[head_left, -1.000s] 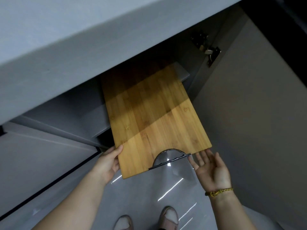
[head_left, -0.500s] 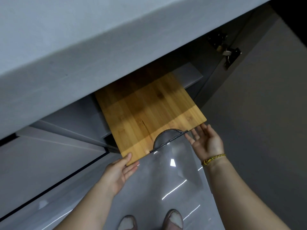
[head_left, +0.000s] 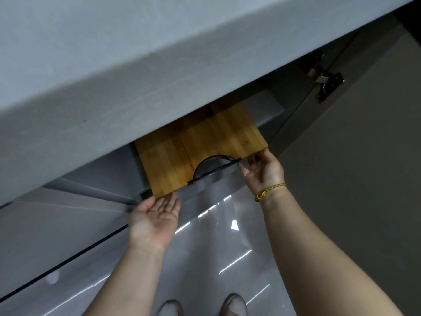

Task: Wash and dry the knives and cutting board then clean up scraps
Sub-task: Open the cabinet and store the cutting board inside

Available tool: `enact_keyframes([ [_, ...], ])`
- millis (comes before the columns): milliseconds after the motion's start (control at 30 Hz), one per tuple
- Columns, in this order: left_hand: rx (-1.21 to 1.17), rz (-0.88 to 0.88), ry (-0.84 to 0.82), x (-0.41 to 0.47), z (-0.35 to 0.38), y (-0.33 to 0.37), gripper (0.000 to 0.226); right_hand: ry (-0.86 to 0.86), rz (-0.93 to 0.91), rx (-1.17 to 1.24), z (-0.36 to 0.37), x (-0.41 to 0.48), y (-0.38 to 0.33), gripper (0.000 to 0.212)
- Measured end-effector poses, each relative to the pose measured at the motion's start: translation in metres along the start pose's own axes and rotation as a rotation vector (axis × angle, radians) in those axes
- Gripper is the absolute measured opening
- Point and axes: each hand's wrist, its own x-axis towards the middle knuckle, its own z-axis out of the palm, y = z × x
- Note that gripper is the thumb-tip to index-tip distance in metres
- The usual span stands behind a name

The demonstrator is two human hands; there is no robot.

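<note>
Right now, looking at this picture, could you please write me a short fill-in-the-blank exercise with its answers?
The cutting board lies partly under the grey ____.
The left hand has its palm turned ____.
The yellow bracelet is on the ____ wrist.
The cabinet door on the right stands ____.
Missing words: counter, up, right, open.

Up top, a thick grey countertop (head_left: 114, 65) slanting across. Under it, an open cupboard (head_left: 293, 92), dark at the back, with a pale grey shelf (head_left: 262, 108) inside. On the right, a big dull grey cupboard door (head_left: 353, 190) swung wide, a metal hinge (head_left: 328, 80) near its top. On the left, shut grey cupboard fronts (head_left: 45, 236). Down low, a shiny grey floor (head_left: 205, 270) with bright white streaks of light (head_left: 233, 224).
</note>
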Motion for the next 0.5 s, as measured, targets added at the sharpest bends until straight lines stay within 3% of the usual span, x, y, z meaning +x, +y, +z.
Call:
enact_keyframes([
  [133,0.059,0.002,-0.048,0.008,0.018,0.010,0.047,0.083,-0.011,-0.152,0.017,0.015,-0.002,0.044],
  [500,0.306,-0.004,-0.145,0.017,0.027,0.025,0.048,-0.004,-0.015,-0.375,0.021,0.011,-0.013,0.042],
])
